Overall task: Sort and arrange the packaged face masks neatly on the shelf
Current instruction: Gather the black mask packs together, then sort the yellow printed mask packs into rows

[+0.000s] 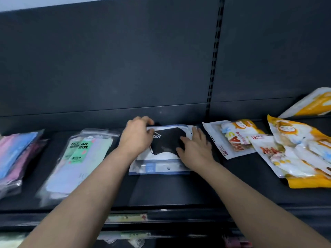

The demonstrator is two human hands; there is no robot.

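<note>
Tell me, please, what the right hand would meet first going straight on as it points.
Probably the shelf's dark grey back panel, just beyond the clear plastic black-mask packet under the right hand; depth is unclear.

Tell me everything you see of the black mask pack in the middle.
The black mask pack is a flat, glossy white-and-blue pouch whose clear window shows a black mask with white lettering. It lies flat on the dark shelf. The left hand grips its far left corner; the right hand rests flat on its right side.

glossy plastic mask packets [162,151], matt dark metal shelf [175,190]
</note>
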